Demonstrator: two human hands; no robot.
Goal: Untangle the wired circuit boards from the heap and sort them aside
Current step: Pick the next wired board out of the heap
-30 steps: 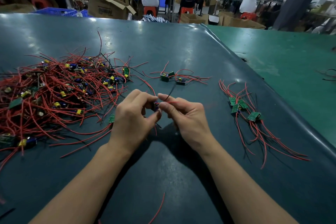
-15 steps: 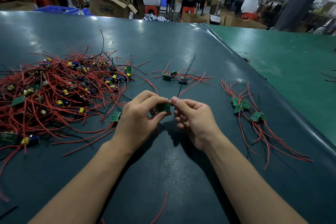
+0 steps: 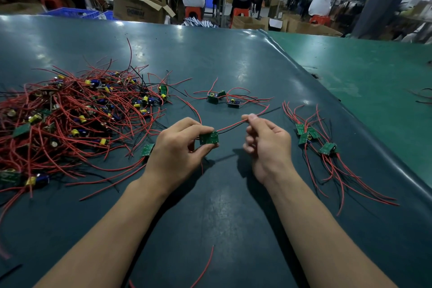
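A big heap of red-wired circuit boards point(image 3: 77, 119) covers the left of the dark table point(image 3: 210, 206). My left hand point(image 3: 177, 149) pinches a small green circuit board point(image 3: 208, 138) above the table's middle. From that board a red and a black wire point(image 3: 231, 126) run to the right. My right hand point(image 3: 268, 142) pinches them between thumb and forefinger, and their ends stick out past it. A sorted group of boards point(image 3: 315, 140) with long red wires lies at the right. Two more wired boards point(image 3: 224, 99) lie beyond my hands.
A single green board point(image 3: 147, 149) lies just left of my left hand. A loose red wire point(image 3: 205, 266) lies near the table's front. A green table point(image 3: 374, 82) adjoins on the right. Seated people, cardboard boxes and blue crates are beyond the far edge.
My hands have drawn apart. The right hand has slid rightward along the red and black wires, pulling them out straight from the board that the left hand still pinches.
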